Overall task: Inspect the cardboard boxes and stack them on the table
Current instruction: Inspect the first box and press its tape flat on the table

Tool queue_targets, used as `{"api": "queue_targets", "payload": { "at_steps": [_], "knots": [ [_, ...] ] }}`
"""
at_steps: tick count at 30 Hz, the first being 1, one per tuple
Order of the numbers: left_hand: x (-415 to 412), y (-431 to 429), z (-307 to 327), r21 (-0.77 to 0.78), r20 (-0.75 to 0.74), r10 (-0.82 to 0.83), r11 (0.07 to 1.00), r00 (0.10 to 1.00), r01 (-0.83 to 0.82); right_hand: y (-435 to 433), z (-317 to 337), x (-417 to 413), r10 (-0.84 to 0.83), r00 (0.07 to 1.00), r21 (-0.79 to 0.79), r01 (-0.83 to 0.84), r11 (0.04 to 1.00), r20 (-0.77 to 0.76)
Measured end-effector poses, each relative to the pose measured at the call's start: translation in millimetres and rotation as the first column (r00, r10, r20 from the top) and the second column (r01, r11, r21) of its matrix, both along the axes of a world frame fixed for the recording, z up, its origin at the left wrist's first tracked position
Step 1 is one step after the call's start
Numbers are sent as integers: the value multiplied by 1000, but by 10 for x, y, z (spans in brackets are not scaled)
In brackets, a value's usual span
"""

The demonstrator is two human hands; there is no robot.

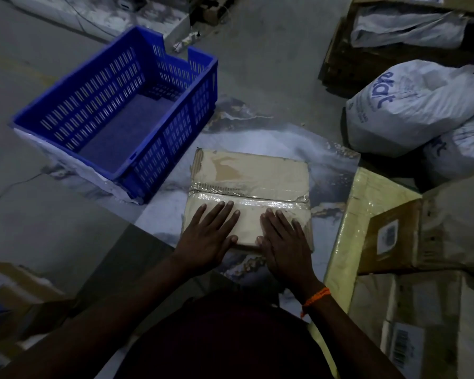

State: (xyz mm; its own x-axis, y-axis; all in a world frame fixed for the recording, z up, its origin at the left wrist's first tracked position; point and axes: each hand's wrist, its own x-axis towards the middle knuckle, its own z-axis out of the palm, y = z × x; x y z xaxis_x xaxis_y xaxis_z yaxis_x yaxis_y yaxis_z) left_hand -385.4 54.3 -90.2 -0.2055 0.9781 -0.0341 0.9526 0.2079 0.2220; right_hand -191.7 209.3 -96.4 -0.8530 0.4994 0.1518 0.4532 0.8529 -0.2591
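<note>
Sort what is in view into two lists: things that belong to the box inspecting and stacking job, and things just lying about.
Part of the job:
flat taped beige cardboard box
left hand, right hand, both flat on it
marbled table top
labelled brown cardboard box

Lying about:
empty blue slotted plastic crate
white printed plastic sacks

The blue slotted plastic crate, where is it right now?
In the head view, the blue slotted plastic crate sits on the marbled table, upper left, just left of the flat taped cardboard box under both hands.
</note>
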Motion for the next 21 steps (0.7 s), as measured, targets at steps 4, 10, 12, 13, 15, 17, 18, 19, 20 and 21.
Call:
{"api": "queue_targets", "payload": {
  "at_steps": [4, 10, 12, 13, 15, 17, 18, 19, 20, 21],
  "knots": [
    [-3, -15, 9, 8, 19, 3, 1000, 1000, -3, 21, 17, 48, 2, 1000, -70, -2, 998, 4],
    [-158, -308, 10, 126, 80, 74, 988, 994, -84, 81, 23, 414, -328, 934, -292, 279, 915, -138],
    [-248, -426, -32, 173, 164, 139, 971, 977, -168, 72, 31, 515, -445, 878, -496, 311, 811, -178],
    [-269, -469, -42, 192, 227, 183, 955, 957, -228, 63, 28, 551, -489, 856, -576, 318, 753, -167],
    [-235, -511, 9, 183, 422, 290, 901, 859, -394, 49, 41, 575, -545, 829, -671, 332, 663, -127],
    [-160, -489, 161, 123, 589, 380, 830, 713, -544, 46, 84, 546, -564, 817, -698, 332, 634, -124],
    [-137, -467, 238, 110, 632, 402, 800, 662, -590, 53, 113, 521, -571, 812, -702, 335, 628, -123],
    [-129, -445, 302, 122, 654, 411, 772, 635, -624, 64, 161, 491, -579, 806, -707, 337, 622, -125],
    [-143, -427, 340, 153, 660, 410, 747, 629, -647, 87, 214, 460, -589, 798, -707, 342, 619, -130],
    [-166, -408, 398, 183, 675, 397, 725, 621, -663, 117, 279, 432, -598, 788, -704, 342, 622, -145]
  ]
}}
